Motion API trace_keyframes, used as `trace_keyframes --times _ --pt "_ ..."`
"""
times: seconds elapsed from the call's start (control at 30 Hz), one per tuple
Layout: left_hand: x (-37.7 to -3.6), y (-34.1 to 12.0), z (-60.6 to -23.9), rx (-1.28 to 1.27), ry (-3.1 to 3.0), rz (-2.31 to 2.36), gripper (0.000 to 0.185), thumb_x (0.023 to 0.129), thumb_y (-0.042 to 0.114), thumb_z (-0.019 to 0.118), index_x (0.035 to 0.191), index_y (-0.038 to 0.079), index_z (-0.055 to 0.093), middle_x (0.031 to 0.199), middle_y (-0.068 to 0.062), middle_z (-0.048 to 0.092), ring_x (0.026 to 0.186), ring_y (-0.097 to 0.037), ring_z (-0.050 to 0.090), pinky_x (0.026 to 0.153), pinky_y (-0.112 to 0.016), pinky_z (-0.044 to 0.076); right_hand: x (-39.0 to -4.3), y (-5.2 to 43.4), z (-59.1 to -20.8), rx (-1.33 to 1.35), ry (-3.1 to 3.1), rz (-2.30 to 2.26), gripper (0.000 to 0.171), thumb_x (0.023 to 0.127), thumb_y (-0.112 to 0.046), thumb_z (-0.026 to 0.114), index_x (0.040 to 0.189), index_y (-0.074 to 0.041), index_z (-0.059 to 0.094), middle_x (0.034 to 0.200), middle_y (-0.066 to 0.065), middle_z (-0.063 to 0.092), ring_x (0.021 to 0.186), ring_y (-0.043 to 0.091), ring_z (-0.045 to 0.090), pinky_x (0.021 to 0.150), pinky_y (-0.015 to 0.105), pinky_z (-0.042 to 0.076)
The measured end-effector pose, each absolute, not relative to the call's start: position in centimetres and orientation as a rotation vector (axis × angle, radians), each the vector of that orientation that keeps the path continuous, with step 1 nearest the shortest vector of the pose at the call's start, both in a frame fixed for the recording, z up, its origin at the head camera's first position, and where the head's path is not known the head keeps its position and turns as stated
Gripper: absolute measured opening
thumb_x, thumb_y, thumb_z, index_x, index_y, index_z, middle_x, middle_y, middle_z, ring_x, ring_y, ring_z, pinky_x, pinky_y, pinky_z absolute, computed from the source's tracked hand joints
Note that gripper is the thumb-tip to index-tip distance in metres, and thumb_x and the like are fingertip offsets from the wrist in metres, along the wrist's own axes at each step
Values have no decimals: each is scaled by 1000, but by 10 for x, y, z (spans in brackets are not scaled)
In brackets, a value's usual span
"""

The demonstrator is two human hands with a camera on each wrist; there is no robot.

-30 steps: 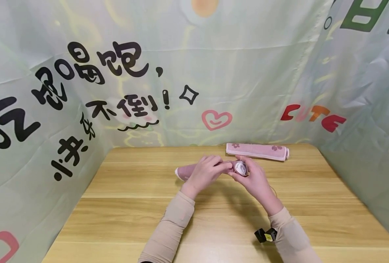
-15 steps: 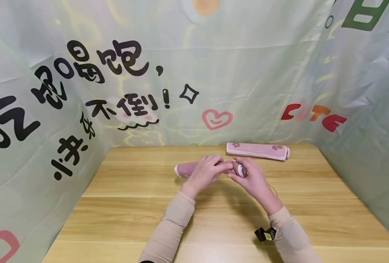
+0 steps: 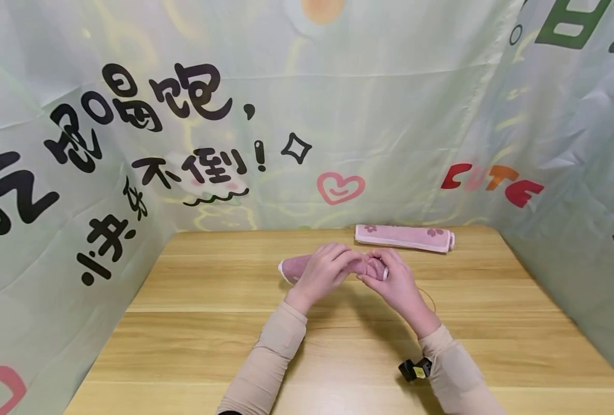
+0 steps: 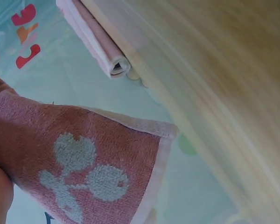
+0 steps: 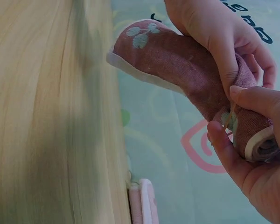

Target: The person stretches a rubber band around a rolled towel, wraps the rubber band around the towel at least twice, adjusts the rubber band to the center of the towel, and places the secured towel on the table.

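A rolled dark-pink towel (image 3: 294, 267) with pale edging is held above the table in the head view. My left hand (image 3: 329, 266) grips it around its middle. At its right end, my right hand (image 3: 397, 282) pinches a thin tan rubber band (image 5: 230, 116) that runs across the roll, plainest in the right wrist view. Just beside the band, the left fingers press the towel. The left wrist view shows the towel's other end (image 4: 107, 154) with a pale cherry-like pattern; most of the left hand lies outside that view.
A second rolled pink towel (image 3: 404, 238) lies at the back of the wooden table (image 3: 208, 328), near the printed cloth wall (image 3: 286, 104). A thin loop (image 3: 431, 298) shows by my right wrist. A small black device (image 3: 414, 369) is fixed at the right forearm.
The towel's right end has turned: its white spiral faced the head camera before, and now the pink side shows. Both hands stay almost in place.
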State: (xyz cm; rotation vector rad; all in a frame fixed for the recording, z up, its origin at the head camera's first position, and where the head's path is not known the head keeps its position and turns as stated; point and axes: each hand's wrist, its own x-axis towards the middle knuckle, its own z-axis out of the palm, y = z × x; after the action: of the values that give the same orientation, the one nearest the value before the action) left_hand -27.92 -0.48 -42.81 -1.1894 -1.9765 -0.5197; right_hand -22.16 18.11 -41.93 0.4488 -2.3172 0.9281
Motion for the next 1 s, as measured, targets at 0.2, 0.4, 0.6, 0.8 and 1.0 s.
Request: trace_keyframes --times 0.2,0.4,0.6,0.8,1.0 --pt "-279 -5 -428 -1146 -2009 -490 26 85 13 70 111 16 65 100 4 65 98 -13 63 90 -30 51 -223 184 -420 416 -2349 968 44 67 -9 87 104 -1 64 99 14 65 89 26 61 76 44 50" --pt "-278 -7 -427 -1110 -2044 -508 27 86 13 70 113 15 64 103 3 66 102 -13 63 93 -31 51 -223 186 -418 390 -2377 1046 45 69 -8 86 107 -2 63 101 14 67 89 26 62 75 42 50" --pt "-278 -7 -425 -1107 -2053 -509 25 88 17 70 112 16 64 103 3 66 102 -14 63 91 -32 52 -222 188 -416 358 -2409 1110 44 72 -8 85 110 -3 63 102 14 66 89 25 61 74 38 49" --pt "-278 -8 -424 -1107 -2063 -502 25 88 17 71 112 17 65 101 3 65 100 -14 63 89 -32 52 -221 189 -414 352 -2435 1135 44 74 -11 83 112 -3 61 102 15 66 87 23 59 70 32 49" --pt "-278 -12 -423 -1084 -2115 -501 26 88 17 71 114 19 66 105 3 66 101 -15 65 89 -34 52 -223 195 -413 374 -2447 1234 50 78 -10 81 119 -3 54 104 14 64 91 21 58 72 33 54"
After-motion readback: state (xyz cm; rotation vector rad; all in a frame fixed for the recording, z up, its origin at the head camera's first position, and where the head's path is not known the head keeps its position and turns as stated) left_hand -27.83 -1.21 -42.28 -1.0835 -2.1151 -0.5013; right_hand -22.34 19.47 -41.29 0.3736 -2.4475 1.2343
